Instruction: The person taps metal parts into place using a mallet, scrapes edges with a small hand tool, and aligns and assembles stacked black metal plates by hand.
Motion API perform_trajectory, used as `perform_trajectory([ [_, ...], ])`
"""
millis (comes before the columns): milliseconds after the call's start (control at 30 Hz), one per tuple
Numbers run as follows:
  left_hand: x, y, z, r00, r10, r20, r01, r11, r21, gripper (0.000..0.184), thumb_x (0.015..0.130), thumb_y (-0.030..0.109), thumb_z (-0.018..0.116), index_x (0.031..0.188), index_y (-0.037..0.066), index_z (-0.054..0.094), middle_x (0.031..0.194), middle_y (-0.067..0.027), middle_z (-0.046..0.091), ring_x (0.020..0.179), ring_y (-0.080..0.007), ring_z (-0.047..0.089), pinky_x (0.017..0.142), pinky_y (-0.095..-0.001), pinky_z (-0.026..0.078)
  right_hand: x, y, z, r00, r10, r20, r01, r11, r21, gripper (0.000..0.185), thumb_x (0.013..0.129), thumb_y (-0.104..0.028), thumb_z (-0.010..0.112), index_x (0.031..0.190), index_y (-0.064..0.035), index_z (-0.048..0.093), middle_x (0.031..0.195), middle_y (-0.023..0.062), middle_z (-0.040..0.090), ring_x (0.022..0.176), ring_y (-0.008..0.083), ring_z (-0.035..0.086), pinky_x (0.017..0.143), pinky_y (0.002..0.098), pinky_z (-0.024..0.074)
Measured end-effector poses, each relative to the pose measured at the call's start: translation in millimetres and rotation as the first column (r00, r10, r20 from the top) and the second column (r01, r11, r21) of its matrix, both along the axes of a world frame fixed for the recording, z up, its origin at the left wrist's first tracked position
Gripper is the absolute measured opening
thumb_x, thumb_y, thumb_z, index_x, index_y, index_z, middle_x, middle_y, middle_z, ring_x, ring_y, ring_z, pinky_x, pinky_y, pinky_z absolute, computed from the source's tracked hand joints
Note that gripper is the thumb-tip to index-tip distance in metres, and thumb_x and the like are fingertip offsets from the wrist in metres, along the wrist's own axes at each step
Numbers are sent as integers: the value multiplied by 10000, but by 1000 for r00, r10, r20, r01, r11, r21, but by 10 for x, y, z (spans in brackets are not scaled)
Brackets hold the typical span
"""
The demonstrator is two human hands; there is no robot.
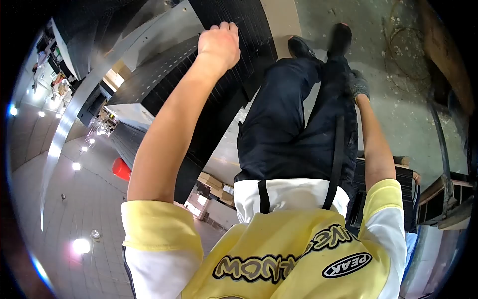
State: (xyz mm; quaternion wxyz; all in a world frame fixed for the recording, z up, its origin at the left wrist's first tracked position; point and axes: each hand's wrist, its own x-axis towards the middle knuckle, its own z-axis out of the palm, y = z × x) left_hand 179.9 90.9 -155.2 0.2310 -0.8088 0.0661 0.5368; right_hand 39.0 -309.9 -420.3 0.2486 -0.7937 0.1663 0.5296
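Note:
My left hand (219, 46) is bare, its fingers curled closed against a long black grooved panel (251, 37). Whatever lies inside its fingers is hidden. On the other side, my right hand (359, 84) wears a grey knitted glove and hangs low beside my dark-trousered right leg (334, 102). The leg and blur obscure its fingers, so their shape and any held thing cannot be made out. A black part with rows of small holes (162, 72) lies left of my left forearm.
A curved shiny metal strip (74, 107) arcs along the left. Cardboard boxes (216, 187) and a red object (121, 169) are beyond my left arm. At right are a dark metal frame (443, 144) and coiled cable (391, 55) on the concrete floor (378, 117).

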Motion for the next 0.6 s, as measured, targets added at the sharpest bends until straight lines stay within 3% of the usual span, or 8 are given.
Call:
perform_trajectory([
  [200,114,-89,423,999,-4,-49,4,1000,0,612,1007,332,566,1517,17,440,1398,-150,583,1233,-308,624,1010,-425,538,99,-214,-256,963,172,209,-180,983,21,475,970,-389,538,1357,-133,639,1332,228,649,1259,427,593,1062,469,464],
  [267,152,-20,576,999,-17,-41,15,999,-34,560,1003,316,571,1472,19,499,1346,-155,618,1176,-327,654,989,-434,548,213,-224,-193,997,-48,58,45,998,51,495,944,-355,582,1389,-141,615,1383,212,621,1290,411,575,1081,455,458],
  [333,185,70,707,999,25,41,-21,995,-100,442,989,286,586,1359,48,625,1225,-169,683,1076,-371,690,958,-454,559,223,-247,-207,989,-68,135,54,993,103,467,942,-324,601,1371,-139,622,1191,180,637,1062,336,601,921,421,481],
  [367,203,99,761,998,47,48,-41,992,-122,428,986,287,590,1345,59,637,1215,-172,688,1074,-374,690,961,-456,556,53,-367,-418,958,17,287,-57,990,132,424,954,-311,599,1336,-133,641,974,156,667,819,270,635,752,394,507],
  [433,254,159,840,994,94,54,-84,982,-170,402,979,287,597,1318,79,662,1193,-177,698,1070,-380,688,969,-460,550,-121,-478,-592,908,67,413,-141,978,153,375,967,-293,595,1293,-119,662,751,126,696,583,206,672,586,365,535],
  [600,267,273,707,985,169,26,-160,964,-213,465,966,327,613,1379,113,635,1301,-183,679,1167,-392,652,1033,-475,513,-375,-565,-672,963,-13,270,-27,989,146,360,960,-275,597,1261,-89,665,763,118,706,623,241,687,624,382,547],
])
